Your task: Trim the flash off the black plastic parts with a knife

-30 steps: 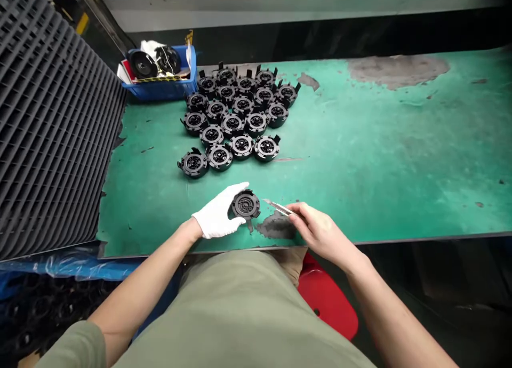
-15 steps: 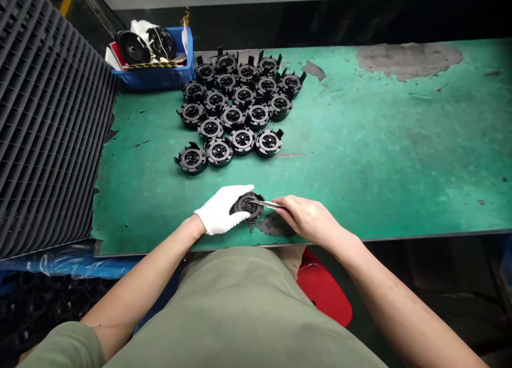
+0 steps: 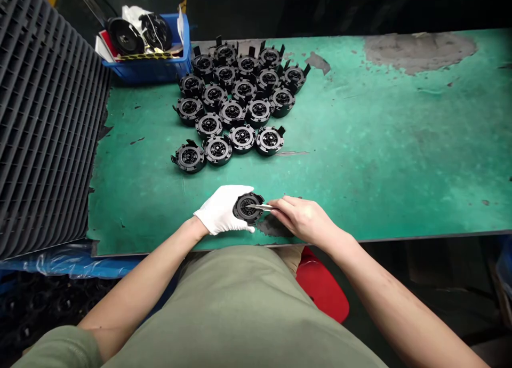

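Note:
My left hand (image 3: pixel 224 210), in a white glove, grips a round black part (image 3: pixel 247 208) from its left side, close to the table's front edge. Bare and closed, my right hand (image 3: pixel 298 216) holds a slim metal tool (image 3: pixel 262 207). The tool's tip lies over the middle of the round part. Beyond my hands, several similar black parts (image 3: pixel 232 113) stand grouped on the green table (image 3: pixel 360 160), their ringed faces up.
A blue bin (image 3: pixel 150 71) with black discs and papers stands at the back left. Stacked grey trays (image 3: pixel 48 122) rise along the left side. A red seat (image 3: pixel 322 285) shows below the table edge.
The view has shifted slightly. The round part has turned a little in my left hand, whose thumb has moved down to its lower edge. The tool's tip has moved slightly down.

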`<state>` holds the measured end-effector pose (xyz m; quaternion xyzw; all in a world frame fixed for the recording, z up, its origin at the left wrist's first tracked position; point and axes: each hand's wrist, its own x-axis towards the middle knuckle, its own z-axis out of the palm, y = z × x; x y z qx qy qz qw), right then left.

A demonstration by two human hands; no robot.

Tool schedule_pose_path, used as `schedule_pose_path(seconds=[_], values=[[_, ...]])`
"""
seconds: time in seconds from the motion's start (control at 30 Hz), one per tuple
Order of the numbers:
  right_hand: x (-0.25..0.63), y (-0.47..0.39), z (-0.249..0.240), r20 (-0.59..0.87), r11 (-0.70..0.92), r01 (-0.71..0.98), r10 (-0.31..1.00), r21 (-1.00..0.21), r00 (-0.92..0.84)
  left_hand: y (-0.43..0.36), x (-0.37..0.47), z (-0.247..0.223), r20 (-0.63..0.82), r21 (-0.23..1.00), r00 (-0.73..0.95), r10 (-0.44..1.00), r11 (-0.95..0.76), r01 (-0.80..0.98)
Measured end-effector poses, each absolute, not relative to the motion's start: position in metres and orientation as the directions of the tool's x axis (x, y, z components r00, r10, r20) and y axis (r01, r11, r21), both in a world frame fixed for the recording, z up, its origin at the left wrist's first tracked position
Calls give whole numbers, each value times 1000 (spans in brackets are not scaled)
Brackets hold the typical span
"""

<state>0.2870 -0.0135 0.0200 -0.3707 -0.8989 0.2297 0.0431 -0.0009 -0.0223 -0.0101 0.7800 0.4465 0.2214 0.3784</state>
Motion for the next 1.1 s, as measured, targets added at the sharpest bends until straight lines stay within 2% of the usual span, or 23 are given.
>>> schedule_pose_path(seconds=[0.33, 0.67, 0.77, 0.97, 1.1], values=[[284, -22, 23, -60, 646, 680, 708, -346, -703, -25, -3, -18, 59, 784, 507, 860, -354, 510], [291, -13, 27, -49, 704, 623, 649, -342, -760, -23, -3, -14, 54, 772, 524, 850, -368, 518], [292, -15, 27, -25, 682, 646, 681, -343, -732, -25, -3, -15, 73, 766, 515, 854, -379, 519], [281, -26, 29, -51, 678, 686, 701, -263, -712, -25, -3, -17, 82, 766, 518, 851, -387, 514], [276, -28, 34, -55, 695, 700, 702, -163, -710, -25, -3, -18, 86, 768, 526, 846, -393, 506]])
